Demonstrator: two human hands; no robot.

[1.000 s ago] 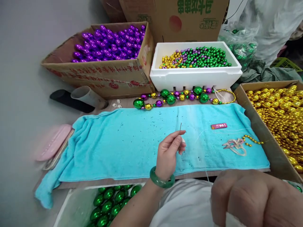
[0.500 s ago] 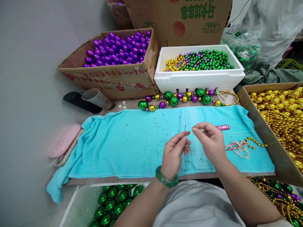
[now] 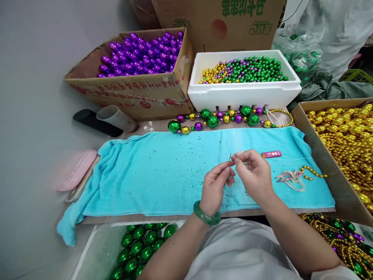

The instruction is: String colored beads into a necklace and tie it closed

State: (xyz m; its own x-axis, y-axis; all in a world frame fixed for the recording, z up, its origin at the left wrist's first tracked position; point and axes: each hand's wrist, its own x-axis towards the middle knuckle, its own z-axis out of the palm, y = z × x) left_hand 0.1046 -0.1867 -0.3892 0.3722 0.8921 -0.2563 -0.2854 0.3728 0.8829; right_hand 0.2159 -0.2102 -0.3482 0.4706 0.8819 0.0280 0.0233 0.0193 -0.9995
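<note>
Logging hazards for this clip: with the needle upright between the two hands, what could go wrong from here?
1. The right hand pinches at the top of the needle held upright by the left hand; a slip could prick a fingertip.
2. If dropped, the thin needle might be hard to find on the speckled towel.
3. The thread trailing across the towel could snag.

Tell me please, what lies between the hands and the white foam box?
In the head view, beyond the left hand, which pinches a needle, and the right hand: bare turquoise towel, then a strand of green, purple and gold beads.
</note>
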